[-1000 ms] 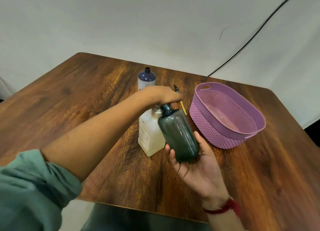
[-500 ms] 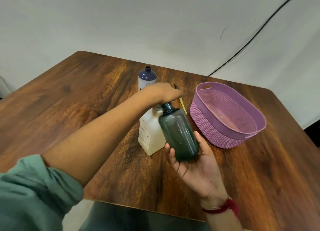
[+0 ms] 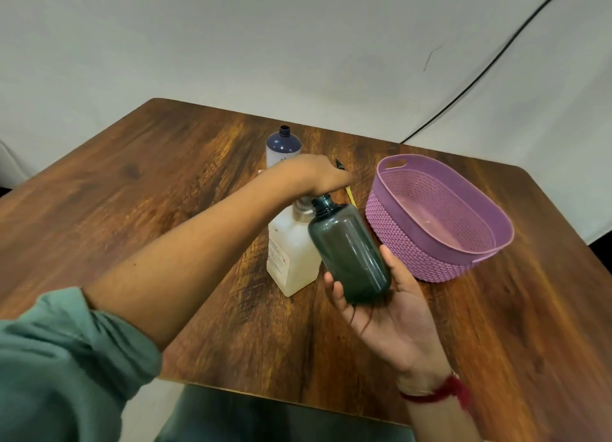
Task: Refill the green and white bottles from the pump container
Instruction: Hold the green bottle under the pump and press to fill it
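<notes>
Hands (image 3: 390, 312) on pump (image 3: 303, 207), smooth green bottle (image 3: 347, 253)

soft even light, faint shadows, slight motion blur, wide-angle edge bending.

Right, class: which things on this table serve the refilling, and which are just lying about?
In use: green bottle in the right hand, pump container under the left hand, white bottle.
Lying about: purple basket, yellow stick.

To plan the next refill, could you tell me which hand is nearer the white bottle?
Left. The left hand rests on the pump just in front of the white bottle; the right hand holds the green bottle farther forward.
</notes>
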